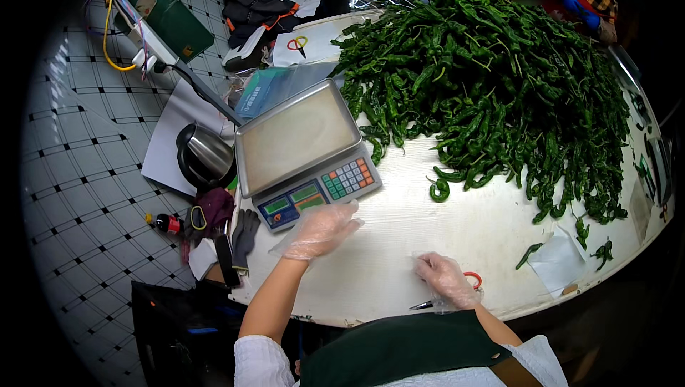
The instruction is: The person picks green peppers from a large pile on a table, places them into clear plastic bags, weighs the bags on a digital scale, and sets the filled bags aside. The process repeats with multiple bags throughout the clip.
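My left hand [321, 232], in a clear plastic glove, is at the front edge of the grey weighing scale [349, 179], beside its keypad and display. Its fingers stretch out to the right and hold nothing. My right hand [444, 280], gloved the same way, is low over the near part of the white table [378, 262] with its fingers curled in. Scissors [472, 280] with red handles pass beneath this hand, blade tips showing on its left; whether the hand grips them is hidden. A large heap of green peppers [492, 87] covers the far right of the table.
A steel kettle [207, 155] and dark gloves [246, 233] are left of the scale. Yellow-and-red-handled scissors [297, 45] lie beyond it. A loose pepper [528, 256] and a white paper [559, 262] lie at right. Another person's blue sleeve [574, 5] shows behind the heap.
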A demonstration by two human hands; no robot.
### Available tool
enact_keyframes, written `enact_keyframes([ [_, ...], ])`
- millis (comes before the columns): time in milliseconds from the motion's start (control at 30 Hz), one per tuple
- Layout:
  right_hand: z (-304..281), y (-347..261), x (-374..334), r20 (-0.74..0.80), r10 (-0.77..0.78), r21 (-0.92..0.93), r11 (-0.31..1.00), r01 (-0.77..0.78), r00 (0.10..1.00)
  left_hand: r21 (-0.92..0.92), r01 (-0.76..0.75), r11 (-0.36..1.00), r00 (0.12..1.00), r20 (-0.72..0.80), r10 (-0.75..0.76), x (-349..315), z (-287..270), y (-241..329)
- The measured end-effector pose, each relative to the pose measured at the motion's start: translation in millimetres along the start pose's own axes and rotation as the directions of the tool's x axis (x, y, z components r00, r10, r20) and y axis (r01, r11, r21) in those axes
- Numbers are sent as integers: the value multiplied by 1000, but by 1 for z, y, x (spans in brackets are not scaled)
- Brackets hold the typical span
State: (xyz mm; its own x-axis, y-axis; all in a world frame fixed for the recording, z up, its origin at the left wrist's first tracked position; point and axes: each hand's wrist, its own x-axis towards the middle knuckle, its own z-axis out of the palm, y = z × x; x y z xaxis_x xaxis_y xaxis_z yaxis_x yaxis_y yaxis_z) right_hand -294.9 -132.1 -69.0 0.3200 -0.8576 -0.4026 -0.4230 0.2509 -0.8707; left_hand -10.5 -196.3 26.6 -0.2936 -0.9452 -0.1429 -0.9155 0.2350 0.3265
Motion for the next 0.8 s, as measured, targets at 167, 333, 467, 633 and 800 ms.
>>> enact_keyframes([
  [167,29,-4,32,-134,-490,-430,812,395,861,-179,76,981,985,-138,-102,64,-39,-37],
  [333,58,-2,56,-19,-595,-519,692,501,803,53,183,982,869,-475,-137,126,-82,-144],
  [467,62,5,64,-50,-593,-599,662,450,804,238,454,859,831,-462,-311,163,-125,-207],
  [633,64,8,65,-4,-544,-671,624,401,839,310,636,706,767,-351,-537,181,-139,-311],
  [800,74,13,76,-27,-546,-735,579,354,838,217,730,648,683,-244,-688,222,-129,-406],
])
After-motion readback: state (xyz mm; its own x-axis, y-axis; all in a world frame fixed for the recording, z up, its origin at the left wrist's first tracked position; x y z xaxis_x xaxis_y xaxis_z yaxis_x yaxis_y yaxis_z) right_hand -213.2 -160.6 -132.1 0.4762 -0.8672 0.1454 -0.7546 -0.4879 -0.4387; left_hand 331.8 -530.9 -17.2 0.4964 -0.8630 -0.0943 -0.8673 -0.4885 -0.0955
